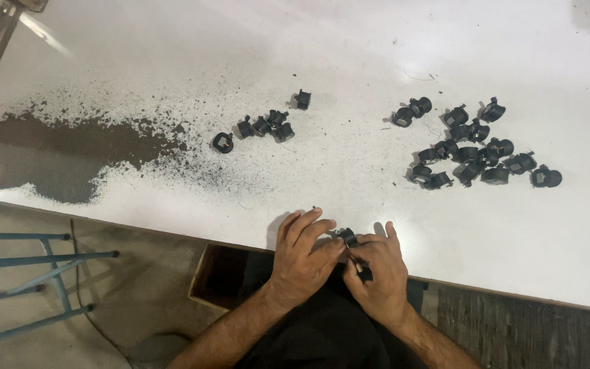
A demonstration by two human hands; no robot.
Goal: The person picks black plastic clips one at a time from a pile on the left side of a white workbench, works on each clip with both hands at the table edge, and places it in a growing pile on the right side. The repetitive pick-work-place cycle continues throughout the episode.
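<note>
While a small black part (347, 237) is pinched between both hands at the near table (349, 61) edge, two piles are seen farther back: a small group (265, 126) left of centre and a larger pile (476, 147) to the right. Judged from that split, a few are probably done and most are left. Left hand (303, 258) is closed around the part from the left; right hand (379, 268) fingertips are clenched on its other side. Dark worn patch (69, 147) is noted far left.
</note>
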